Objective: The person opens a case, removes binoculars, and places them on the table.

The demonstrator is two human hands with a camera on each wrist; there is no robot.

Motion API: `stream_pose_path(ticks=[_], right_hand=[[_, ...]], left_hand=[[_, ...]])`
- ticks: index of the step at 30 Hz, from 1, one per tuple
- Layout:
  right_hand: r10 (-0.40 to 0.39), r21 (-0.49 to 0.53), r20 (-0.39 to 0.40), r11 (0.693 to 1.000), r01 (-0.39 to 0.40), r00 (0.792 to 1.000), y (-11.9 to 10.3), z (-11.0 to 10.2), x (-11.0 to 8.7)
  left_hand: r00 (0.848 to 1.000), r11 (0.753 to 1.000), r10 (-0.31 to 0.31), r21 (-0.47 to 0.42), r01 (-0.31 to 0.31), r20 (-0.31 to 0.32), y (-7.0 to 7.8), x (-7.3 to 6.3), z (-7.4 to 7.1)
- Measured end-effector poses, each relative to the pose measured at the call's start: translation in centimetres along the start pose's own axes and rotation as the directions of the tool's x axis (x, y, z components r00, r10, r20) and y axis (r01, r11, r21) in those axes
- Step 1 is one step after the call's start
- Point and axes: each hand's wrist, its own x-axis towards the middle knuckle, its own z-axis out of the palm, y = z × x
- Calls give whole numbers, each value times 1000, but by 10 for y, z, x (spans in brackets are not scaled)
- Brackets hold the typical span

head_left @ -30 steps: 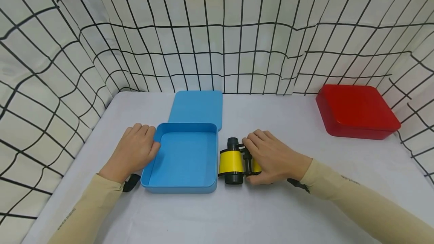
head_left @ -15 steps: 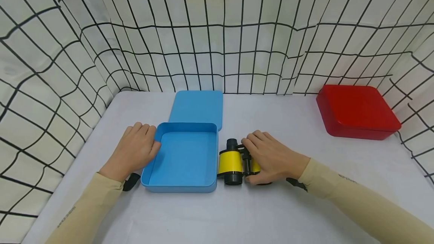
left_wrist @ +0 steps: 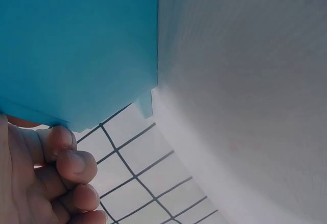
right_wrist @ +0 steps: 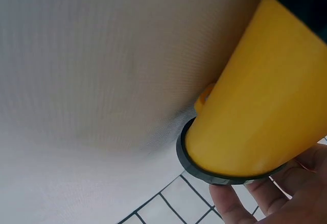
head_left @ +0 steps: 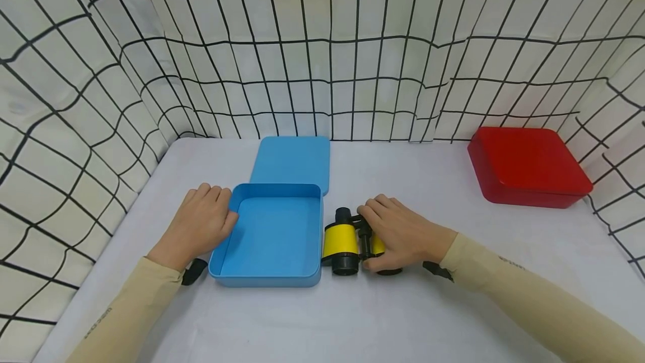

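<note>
My left hand (head_left: 199, 226) grips the left wall of an open blue box (head_left: 272, 240), its thumb over the rim. Curled fingertips (left_wrist: 76, 165) show by the box's outer wall in the left wrist view. Yellow and black binoculars (head_left: 340, 242) lie on the table close against the box's right side. My right hand (head_left: 403, 231) holds the binoculars' right barrel from above and covers much of it. In the right wrist view, the yellow barrel (right_wrist: 255, 101) fills the right side, with fingers (right_wrist: 230, 203) around its black-rimmed end.
A flat blue lid (head_left: 292, 162) lies directly behind the blue box. A red box (head_left: 529, 164) stands at the back right of the white-covered table (head_left: 342, 324). White walls with a black grid (head_left: 312, 60) enclose the back and sides.
My right hand and the binoculars have shifted very slightly left, nearer to the blue box. The left hand keeps its grip on the box.
</note>
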Motion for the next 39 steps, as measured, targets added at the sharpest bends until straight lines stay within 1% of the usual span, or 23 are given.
stream_pose_path(ticks=[4,9,12,18,25,29,31,33,36,39], right_hand=[[-7,4,6,1000,6,1000,1,1,1],[-3,16,16,1000,2,1000,0,0,1],[-2,25,24,1000,1,1000,-1,-2,1],[4,21,48,1000,-5,999,-2,-5,0],[56,28,58,998,-58,997,1,-10,-5],[76,54,40,995,-78,996,8,-14,-9],[85,66,32,994,-87,996,12,-16,-11],[98,73,24,992,-99,995,16,-18,-13],[122,85,20,989,-123,992,24,-22,-17],[147,89,13,985,-147,989,34,-27,-21]], left_hand=[[1000,1000,-2,-4,2,-7,0,-2,0],[999,1000,13,-4,-13,-36,0,-2,1],[999,1000,7,-1,-7,-32,0,-4,-1],[1000,1000,-25,4,25,16,1,-6,-2],[995,999,-32,36,28,96,-1,1,-10],[983,997,-61,67,50,172,-1,6,-17],[970,994,-92,83,76,223,0,8,-20],[959,991,-115,97,93,260,1,11,-24],[947,988,-139,105,113,290,4,18,-29],[948,989,-138,97,115,286,6,27,-36]])
